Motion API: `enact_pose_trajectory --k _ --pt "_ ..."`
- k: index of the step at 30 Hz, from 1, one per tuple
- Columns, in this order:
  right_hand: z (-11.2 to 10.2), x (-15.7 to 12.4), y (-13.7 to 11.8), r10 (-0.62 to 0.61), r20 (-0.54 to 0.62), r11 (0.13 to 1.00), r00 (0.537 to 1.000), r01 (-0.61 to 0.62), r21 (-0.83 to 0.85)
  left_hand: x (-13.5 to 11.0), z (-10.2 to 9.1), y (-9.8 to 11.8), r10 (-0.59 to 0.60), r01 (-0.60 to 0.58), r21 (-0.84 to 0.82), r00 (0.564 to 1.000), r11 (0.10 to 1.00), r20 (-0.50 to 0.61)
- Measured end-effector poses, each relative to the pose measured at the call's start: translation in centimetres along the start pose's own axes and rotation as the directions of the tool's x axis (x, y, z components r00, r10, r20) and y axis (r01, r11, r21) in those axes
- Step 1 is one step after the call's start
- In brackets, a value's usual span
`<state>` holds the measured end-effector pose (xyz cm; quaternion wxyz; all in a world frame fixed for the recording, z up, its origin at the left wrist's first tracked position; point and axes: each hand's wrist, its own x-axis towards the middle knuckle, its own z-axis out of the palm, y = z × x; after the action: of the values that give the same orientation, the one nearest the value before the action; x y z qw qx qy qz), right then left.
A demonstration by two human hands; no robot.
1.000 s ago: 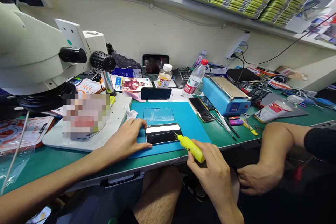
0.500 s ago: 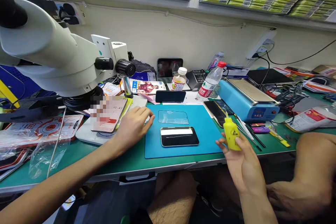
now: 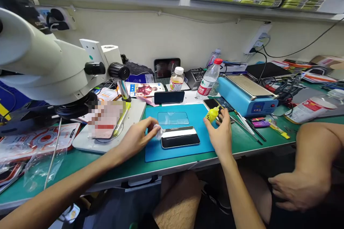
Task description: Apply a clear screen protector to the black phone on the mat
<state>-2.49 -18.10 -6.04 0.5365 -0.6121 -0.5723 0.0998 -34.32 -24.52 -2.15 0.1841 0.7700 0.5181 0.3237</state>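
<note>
My left hand (image 3: 139, 134) is closed, pinching a crumpled white wipe (image 3: 159, 132) beside the left end of a phone (image 3: 181, 141). This phone lies on the blue mat (image 3: 153, 154), its dark screen crossed by a bright reflection. Just behind it rests a clear glass screen protector (image 3: 173, 118). In my right hand (image 3: 221, 132) is a small yellow squeeze bottle (image 3: 212, 114), tilted with its nozzle toward the upper right, above the mat's right side. My right fingers partly hide it.
A microscope (image 3: 51, 64) stands at left, with a lit phone (image 3: 104, 120) on its base. Drink bottles (image 3: 208, 82) stand behind the mat. To the right are tweezers (image 3: 245, 130) and a blue heating plate (image 3: 242, 96). Another person's hand (image 3: 298, 189) is at lower right.
My left hand has moved right to the phone's end, and a white wipe now shows in it. My right hand has brought the yellow bottle left and tilted it. The head view has shifted slightly.
</note>
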Motion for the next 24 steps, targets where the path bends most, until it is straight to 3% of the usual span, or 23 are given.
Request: enact_pose_trajectory --k 1,3,4,5,6,7,8,10,13,15,16,18,21,24 --pt "-0.3 -0.7 -0.9 -0.096 -0.095 0.995 0.991 0.093 -0.031 -0.1 0.1 0.2 0.004 -0.003 -0.083 1.000 0.997 0.016" --pt "-0.6 -2.3 -3.1 -0.304 -0.207 0.953 0.930 0.295 -0.074 -0.3 0.3 0.4 0.035 -0.031 -0.196 0.999 0.980 0.017" --pt "-0.5 -3.2 -4.3 -0.386 -0.134 0.922 0.913 0.385 -0.031 -0.3 0.4 0.4 0.047 -0.042 -0.234 0.999 0.971 0.016" --pt "-0.2 -4.1 -5.4 -0.446 0.044 0.894 0.894 0.442 0.077 -0.4 0.6 0.4 0.054 -0.046 -0.265 0.998 0.963 0.023" --pt "0.3 -5.0 -6.3 -0.478 0.255 0.877 0.841 0.438 0.198 -0.4 0.7 0.4 0.058 -0.043 -0.290 0.997 0.956 0.044" --pt "0.9 -5.8 -7.1 -0.489 0.385 0.870 0.783 0.406 0.279 -0.4 0.8 0.4 0.059 -0.034 -0.312 0.996 0.949 0.072" --pt "1.6 -6.5 -7.7 -0.478 0.431 0.873 0.766 0.360 0.328 -0.4 1.0 0.4 0.053 -0.016 -0.332 0.993 0.943 0.101" --pt "2.8 -7.4 -8.2 -0.415 0.456 0.890 0.787 0.249 0.381 -0.4 1.3 0.4 0.013 0.039 -0.373 0.991 0.927 0.136" --pt "3.6 -7.8 -7.7 -0.292 0.348 0.915 0.891 0.154 0.373 -0.2 1.6 0.2 -0.110 0.157 -0.429 0.985 0.890 0.133" --pt "3.5 -7.8 -7.3 -0.274 0.216 0.936 0.937 0.208 0.285 0.0 1.6 0.0 -0.196 0.229 -0.464 0.973 0.855 0.119" --pt "3.3 -7.8 -7.1 -0.318 0.178 0.937 0.931 0.279 0.211 0.1 1.5 -0.1 -0.227 0.256 -0.480 0.967 0.839 0.117" --pt "2.8 -8.1 -7.1 -0.474 0.226 0.879 0.851 0.471 0.070 0.4 1.4 -0.2 -0.261 0.285 -0.505 0.958 0.814 0.120" --pt "1.9 -9.0 -7.2 -0.621 0.403 0.747 0.673 0.663 0.044 0.7 1.1 -0.2 -0.276 0.292 -0.535 0.955 0.793 0.113" --pt "1.1 -9.8 -7.1 -0.659 0.435 0.710 0.613 0.698 0.092 0.8 0.9 0.0 -0.276 0.296 -0.543 0.954 0.786 0.121"
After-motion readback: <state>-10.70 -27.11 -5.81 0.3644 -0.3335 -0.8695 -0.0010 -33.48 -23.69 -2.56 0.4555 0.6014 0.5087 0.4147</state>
